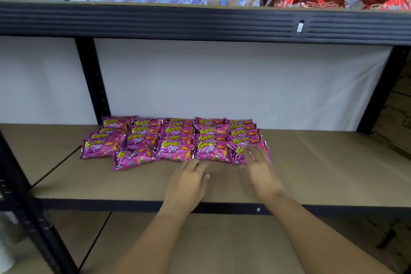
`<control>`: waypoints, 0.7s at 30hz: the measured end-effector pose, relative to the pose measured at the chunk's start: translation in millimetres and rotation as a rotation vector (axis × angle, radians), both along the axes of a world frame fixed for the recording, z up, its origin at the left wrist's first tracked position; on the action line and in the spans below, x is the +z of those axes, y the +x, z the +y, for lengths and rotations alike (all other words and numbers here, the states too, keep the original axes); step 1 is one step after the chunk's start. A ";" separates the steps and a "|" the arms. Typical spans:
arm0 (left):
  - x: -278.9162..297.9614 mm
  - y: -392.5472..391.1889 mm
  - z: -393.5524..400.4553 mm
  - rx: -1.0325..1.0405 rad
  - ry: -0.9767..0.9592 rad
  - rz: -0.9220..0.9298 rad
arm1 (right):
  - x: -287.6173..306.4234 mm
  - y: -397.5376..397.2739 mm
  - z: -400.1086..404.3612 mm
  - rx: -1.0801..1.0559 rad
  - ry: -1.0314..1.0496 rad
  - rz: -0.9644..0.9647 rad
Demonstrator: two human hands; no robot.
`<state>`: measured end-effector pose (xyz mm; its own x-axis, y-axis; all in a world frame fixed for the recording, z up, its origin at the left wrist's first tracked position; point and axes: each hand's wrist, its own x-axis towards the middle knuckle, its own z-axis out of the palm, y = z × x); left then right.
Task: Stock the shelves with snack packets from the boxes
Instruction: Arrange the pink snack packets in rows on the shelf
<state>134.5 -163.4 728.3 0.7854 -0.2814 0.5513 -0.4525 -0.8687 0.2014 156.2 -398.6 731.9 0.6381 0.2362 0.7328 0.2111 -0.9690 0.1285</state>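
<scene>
My right hand (258,169) lies spread on the front Cornitoz packet (251,151), left hand (189,181) relaxed beside; light, slippery, crushable, so I'd lift by its crimped ends.

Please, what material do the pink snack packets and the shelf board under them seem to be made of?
The pink snack packets look like thin glossy plastic film: they shine and show crimped, wrinkled ends. The shelf board looks like matte brown fibreboard or particleboard, flat and without visible grain; which of these, the picture leaves open.

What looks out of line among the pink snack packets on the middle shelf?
One pink packet in the second column from the left sits forward of the front row and is tilted, breaking the neat columns. The right hand rests on the front right packet.
</scene>
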 end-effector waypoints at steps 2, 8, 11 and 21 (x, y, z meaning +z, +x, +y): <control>-2.7 -11.3 12.8 0.001 -0.022 -0.005 | -0.2 -20.6 17.1 0.024 0.040 0.011; -35.6 -57.3 51.3 -0.055 -0.043 -0.104 | -34.7 -90.5 87.1 0.164 0.267 0.103; -79.3 -78.6 70.0 -0.087 -0.018 -0.108 | -74.5 -113.7 117.0 0.206 0.300 0.151; -339.8 -115.7 133.1 0.027 0.014 0.345 | -319.1 -145.4 169.8 0.109 0.195 0.557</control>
